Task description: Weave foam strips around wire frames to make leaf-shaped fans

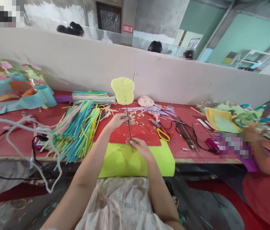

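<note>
A pale yellow petal-like piece (123,90) with a fuzzy edge stands upright on a thin dark stem (129,127). My left hand (119,120) pinches this stem a little below the yellow piece. Lower down, the fingers of my right hand (138,147) close on the same stem near its bottom end. Beneath both hands lie a red sheet (111,135) and a bright yellow-green sheet (118,159) that hangs over the table's front edge. Small cream bits (138,116) are scattered just behind my hands.
Bundles of coloured strips (77,131) lie to the left, beside a white cable (17,143). Yellow-handled scissors (161,131), a pink glue gun (156,116) and dark stems (185,134) are to the right. A partition (89,64) runs behind. Another person's arm (260,153) works at far right.
</note>
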### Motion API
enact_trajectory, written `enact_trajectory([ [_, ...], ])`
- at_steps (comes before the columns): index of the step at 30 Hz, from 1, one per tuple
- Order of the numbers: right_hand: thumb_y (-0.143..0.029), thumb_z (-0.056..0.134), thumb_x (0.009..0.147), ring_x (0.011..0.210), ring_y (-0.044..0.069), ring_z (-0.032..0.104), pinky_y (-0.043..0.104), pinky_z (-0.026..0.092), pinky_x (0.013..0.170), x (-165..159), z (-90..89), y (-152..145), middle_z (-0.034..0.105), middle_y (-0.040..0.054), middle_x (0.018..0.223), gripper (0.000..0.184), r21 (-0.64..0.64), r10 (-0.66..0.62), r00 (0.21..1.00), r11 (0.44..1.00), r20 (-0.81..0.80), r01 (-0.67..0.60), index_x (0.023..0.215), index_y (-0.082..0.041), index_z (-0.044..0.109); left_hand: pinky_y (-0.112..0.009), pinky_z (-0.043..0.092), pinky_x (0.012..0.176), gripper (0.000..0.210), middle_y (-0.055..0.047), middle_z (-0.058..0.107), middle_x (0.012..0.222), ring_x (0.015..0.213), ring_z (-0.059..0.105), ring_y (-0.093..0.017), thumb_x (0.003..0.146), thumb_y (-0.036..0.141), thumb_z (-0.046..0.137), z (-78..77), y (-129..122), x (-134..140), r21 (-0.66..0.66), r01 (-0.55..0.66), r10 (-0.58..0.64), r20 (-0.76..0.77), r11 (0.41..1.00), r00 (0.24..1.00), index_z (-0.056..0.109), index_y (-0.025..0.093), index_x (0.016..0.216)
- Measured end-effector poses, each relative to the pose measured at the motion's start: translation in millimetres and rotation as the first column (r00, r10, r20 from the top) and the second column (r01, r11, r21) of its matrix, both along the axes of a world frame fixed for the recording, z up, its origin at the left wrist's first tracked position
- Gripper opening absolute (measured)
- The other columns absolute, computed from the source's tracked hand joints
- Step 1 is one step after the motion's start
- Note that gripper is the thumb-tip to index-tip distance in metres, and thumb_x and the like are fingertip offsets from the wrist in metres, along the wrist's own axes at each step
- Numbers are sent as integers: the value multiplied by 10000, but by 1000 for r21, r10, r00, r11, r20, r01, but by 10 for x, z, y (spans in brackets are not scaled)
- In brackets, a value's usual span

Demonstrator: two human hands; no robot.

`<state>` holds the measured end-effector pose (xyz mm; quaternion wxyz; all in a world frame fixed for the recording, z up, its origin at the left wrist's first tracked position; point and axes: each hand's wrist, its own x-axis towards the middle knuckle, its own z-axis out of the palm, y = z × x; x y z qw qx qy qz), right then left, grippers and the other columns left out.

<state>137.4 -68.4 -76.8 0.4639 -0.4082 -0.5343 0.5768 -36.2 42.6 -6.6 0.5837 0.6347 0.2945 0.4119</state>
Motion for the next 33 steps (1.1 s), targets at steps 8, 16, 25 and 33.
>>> enact_trajectory([
  [8, -496, 641, 718, 573, 188, 656, 338, 536, 632, -239, -3, 103, 712, 52, 718, 331, -4, -196, 980, 981, -45, 196, 803, -177, 665, -368, 526, 820, 494, -112, 680, 1059, 868, 677, -212, 789, 305, 606, -64, -287, 157, -16, -50, 52, 147, 999, 988, 495, 173, 1252],
  [16, -520, 631, 731, 694, 207, 673, 360, 539, 703, -90, 115, 139, 716, 67, 789, 341, 7, -79, 996, 997, 46, 79, 817, -197, 701, -352, 540, 757, 535, -109, 700, 998, 791, 690, -215, 783, 289, 602, -43, -360, 110, -96, -12, 26, 142, 995, 990, 467, 191, 1291],
  [25, -463, 640, 719, 946, 197, 614, 292, 475, 794, 127, 780, 791, 706, 44, 950, 355, 204, -271, 961, 945, 47, 256, 921, -182, 717, -312, 540, 664, 516, -148, 706, 955, 746, 696, -219, 762, 273, 623, 62, -506, 103, -175, 174, -180, -18, 969, 984, 497, 166, 1251],
  [33, -487, 665, 670, 618, 105, 553, 217, 398, 554, 2, 724, 812, 649, 0, 700, 369, 213, -333, 943, 920, -14, 328, 840, -162, 704, -344, 538, 706, 462, -153, 708, 933, 751, 693, -217, 748, 306, 641, -30, -569, 130, -209, 176, -181, -4, 962, 984, 531, 144, 1166],
])
